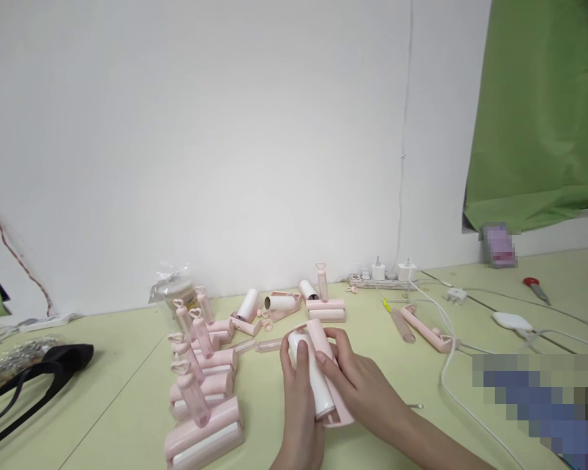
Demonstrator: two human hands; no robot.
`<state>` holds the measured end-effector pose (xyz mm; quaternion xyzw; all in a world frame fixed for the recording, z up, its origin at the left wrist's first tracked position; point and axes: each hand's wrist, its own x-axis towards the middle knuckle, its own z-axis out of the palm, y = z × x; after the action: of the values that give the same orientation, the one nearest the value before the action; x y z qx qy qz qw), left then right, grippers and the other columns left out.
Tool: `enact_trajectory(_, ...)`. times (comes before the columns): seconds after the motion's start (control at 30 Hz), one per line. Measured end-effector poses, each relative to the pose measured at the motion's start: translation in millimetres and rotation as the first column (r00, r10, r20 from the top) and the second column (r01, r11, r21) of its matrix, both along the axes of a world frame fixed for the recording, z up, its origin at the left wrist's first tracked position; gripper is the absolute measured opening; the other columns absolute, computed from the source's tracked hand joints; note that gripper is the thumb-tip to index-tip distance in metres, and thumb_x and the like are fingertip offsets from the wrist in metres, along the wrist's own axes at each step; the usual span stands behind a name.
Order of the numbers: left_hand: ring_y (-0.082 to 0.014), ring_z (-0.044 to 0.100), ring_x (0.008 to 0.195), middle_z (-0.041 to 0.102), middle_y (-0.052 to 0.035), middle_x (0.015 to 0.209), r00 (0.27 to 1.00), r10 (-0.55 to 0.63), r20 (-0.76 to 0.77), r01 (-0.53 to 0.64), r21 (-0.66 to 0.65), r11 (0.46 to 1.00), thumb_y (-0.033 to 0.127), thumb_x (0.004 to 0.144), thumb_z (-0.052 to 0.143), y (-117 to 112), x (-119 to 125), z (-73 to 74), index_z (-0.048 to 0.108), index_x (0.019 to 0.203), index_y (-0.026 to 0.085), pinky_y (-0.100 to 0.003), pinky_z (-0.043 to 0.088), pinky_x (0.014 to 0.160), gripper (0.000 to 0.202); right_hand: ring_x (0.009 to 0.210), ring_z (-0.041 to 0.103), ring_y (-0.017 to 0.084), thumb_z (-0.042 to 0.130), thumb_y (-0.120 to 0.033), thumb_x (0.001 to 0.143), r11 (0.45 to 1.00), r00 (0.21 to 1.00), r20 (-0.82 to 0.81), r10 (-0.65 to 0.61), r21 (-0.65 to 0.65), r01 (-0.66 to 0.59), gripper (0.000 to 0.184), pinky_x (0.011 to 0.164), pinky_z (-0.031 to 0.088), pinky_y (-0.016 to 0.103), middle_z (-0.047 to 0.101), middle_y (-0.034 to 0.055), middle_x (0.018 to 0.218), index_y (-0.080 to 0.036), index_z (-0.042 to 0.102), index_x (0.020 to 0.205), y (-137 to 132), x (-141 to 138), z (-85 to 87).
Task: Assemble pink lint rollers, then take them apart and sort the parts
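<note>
In the head view, at six o'clock from centre, the left hand's (pixel 296 385) fingers curl around a white roll (pixel 314 375) lying along a pink holder (pixel 343 410); the right hand's (pixel 365 385) fingers clasp that holder. Pink rollers (pixel 216 385) line nine o'clock of it; a pink handle (pixel 424 329) lies at two.

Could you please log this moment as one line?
Left hand: gripping white roll; right hand: gripping pink casing; table: pink rollers left of both hands

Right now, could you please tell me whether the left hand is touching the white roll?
Touching: the head view shows the left hand with its thumb laid on the white roll.
</note>
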<state>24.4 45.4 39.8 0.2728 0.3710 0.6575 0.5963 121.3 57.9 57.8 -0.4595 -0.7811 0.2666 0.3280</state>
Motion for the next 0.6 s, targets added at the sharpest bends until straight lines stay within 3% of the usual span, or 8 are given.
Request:
enact_trajectory(0.1,-0.0203,0.062,0.082,0.061,-0.0044,0.097,0.999,0.000,-0.047,0.001,0.023,1.000,0.052,0.068,0.058,1,-5,-4.3,0.022,0.125,0.031,-0.026,0.047,0.066,0.070,0.056,0.056,0.018,0.023,-0.042,0.088,0.999,0.999,0.051,0.017,0.050,-0.019,0.027,0.051,0.032,0.024,0.057,-0.0027,0.062,-0.024,0.031,0.106,0,-3,-4.2)
enact_trajectory(0.23,-0.0228,0.061,0.082,0.061,-0.0071,0.093,0.993,-0.021,-0.115,0.026,0.047,0.999,0.059,0.065,0.055,0,-20,-16.7,0.019,0.125,0.026,-0.028,0.046,0.065,0.077,0.054,0.054,0.016,0.022,-0.042,0.088,0.998,0.996,0.060,0.063,0.017,-0.064,0.027,0.050,0.031,0.022,0.055,-0.0031,0.063,-0.024,0.032,0.106,0,-7,-12.9)
enact_trajectory(0.33,-0.0222,0.060,0.081,0.062,-0.0063,0.088,0.965,-0.112,-0.235,0.126,0.045,0.991,0.053,0.060,0.064,-4,-34,-27.5,0.017,0.122,0.024,-0.029,0.045,0.068,0.083,0.055,0.051,0.013,0.037,-0.046,0.083,0.996,0.991,0.100,0.085,-0.033,-0.082,0.024,0.049,0.030,0.021,0.054,-0.0037,0.069,-0.025,0.039,0.092,3,-4,-16.9)
enact_trajectory(0.4,-0.0211,0.058,0.082,0.061,-0.0055,0.088,0.923,-0.219,-0.318,0.248,0.053,0.967,0.044,0.052,0.073,-6,-43,-33.7,0.019,0.118,0.022,-0.028,0.043,0.070,0.088,0.053,0.048,0.011,0.043,-0.051,0.077,0.985,0.984,0.122,0.128,-0.135,-0.111,0.028,0.047,0.030,0.019,0.053,-0.0041,0.069,-0.023,0.043,0.079,7,2,-16.5)
enact_trajectory(0.5,-0.0215,0.055,0.084,0.058,-0.0056,0.093,0.811,-0.389,-0.436,0.446,0.031,0.894,0.033,0.046,0.076,-6,-53,-40.0,0.022,0.115,0.021,-0.029,0.042,0.070,0.089,0.046,0.043,0.009,0.034,-0.058,0.078,0.940,0.981,0.123,0.153,-0.325,-0.105,0.041,0.042,0.030,0.019,0.053,-0.0027,0.067,-0.020,0.047,0.070,13,12,-11.7)
enact_trajectory(0.6,-0.0243,0.054,0.090,0.054,-0.0062,0.101,0.673,-0.406,-0.619,0.470,-0.066,0.880,0.028,0.045,0.074,-6,-58,-42.5,0.022,0.122,0.022,-0.034,0.040,0.078,0.094,0.052,0.047,0.009,0.042,-0.053,0.076,0.971,0.985,0.136,0.105,-0.228,-0.072,0.035,0.047,0.033,0.020,0.056,-0.0018,0.074,-0.021,0.054,0.083,15,19,-6.3)
